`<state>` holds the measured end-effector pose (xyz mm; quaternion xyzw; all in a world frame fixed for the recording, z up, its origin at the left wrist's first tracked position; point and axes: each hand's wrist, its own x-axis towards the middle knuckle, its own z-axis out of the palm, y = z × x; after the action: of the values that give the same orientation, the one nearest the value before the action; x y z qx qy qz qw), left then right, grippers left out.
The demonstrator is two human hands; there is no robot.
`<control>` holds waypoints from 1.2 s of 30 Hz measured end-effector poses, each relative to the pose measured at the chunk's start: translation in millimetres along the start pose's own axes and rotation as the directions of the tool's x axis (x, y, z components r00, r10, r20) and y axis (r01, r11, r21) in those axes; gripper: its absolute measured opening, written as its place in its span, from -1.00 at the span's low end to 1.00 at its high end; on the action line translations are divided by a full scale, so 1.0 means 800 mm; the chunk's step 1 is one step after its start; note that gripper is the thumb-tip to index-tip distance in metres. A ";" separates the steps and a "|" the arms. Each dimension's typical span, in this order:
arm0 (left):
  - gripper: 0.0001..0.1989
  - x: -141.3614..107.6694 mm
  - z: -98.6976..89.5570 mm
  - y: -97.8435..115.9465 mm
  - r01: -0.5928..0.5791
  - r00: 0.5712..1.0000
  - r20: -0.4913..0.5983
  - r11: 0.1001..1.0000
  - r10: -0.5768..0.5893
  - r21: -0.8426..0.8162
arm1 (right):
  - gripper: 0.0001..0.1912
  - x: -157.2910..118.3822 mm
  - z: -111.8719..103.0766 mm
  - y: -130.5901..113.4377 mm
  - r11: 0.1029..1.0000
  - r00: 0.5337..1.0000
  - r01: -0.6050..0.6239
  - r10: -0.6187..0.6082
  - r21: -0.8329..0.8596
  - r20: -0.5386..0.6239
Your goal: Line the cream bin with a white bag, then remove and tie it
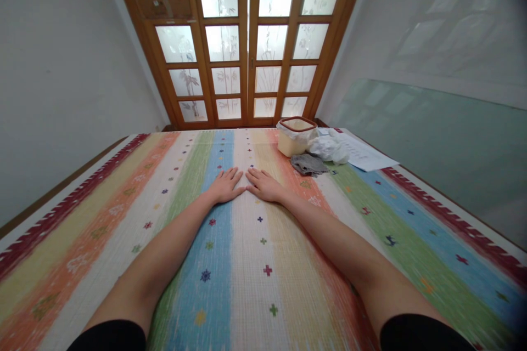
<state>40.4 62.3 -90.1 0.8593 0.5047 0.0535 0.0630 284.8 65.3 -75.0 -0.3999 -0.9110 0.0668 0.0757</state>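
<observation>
My left hand (226, 184) lies flat, palm down, on the striped tablecloth (251, 263), over its blue and white bands. Beside it my right hand (264, 185) also rests flat on the cloth, fingers spread a little. The thumbs nearly meet in the middle; whether they touch I cannot tell. Neither hand holds anything. Beyond my right hand, a crumpled grey cloth (308, 164) lies nearest to it.
A cream bin (288, 143) with a brown rim and plastic liner stands at the far right. Next to it are a crumpled white plastic bag (328, 148) and printed papers (368, 153). Wooden doors with glass panes (226, 43) rise past the table's far edge.
</observation>
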 end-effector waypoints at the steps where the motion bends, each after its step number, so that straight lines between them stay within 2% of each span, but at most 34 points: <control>1: -0.12 0.000 0.000 0.000 0.000 1.000 -0.005 1.000 0.000 -0.002 | -0.22 0.000 0.000 0.000 1.000 1.000 -0.001 0.001 -0.001 -0.002; 7: -0.16 -0.003 -0.002 0.004 -0.001 0.999 -0.051 1.000 0.001 -0.008 | -0.24 0.000 0.001 0.002 1.000 1.000 0.002 -0.001 0.005 -0.024; 15: -0.32 -0.009 -0.003 0.005 -0.025 0.991 -0.135 1.000 0.023 -0.016 | -0.28 -0.003 0.000 -0.007 1.000 0.999 -0.027 0.027 -0.004 -0.045; 21: -0.33 -0.010 -0.006 0.005 -0.032 0.992 -0.122 0.999 0.028 -0.034 | -0.27 -0.005 -0.001 -0.008 0.999 0.999 -0.038 0.038 -0.014 -0.027; 29: -0.27 -0.013 -0.009 -0.009 -0.086 0.995 -0.057 0.996 0.084 -0.036 | -0.23 -0.007 -0.005 -0.009 1.000 0.999 -0.021 0.022 -0.011 0.041; 36: -0.18 -0.017 -0.005 -0.002 0.018 0.998 -0.058 1.000 -0.019 -0.009 | -0.24 -0.006 0.002 -0.005 1.000 1.000 -0.009 0.009 -0.010 0.023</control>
<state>31.8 51.3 -86.7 0.8524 0.5140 0.0799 0.0522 284.4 59.1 -76.0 -0.4036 -0.9103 0.0670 0.0630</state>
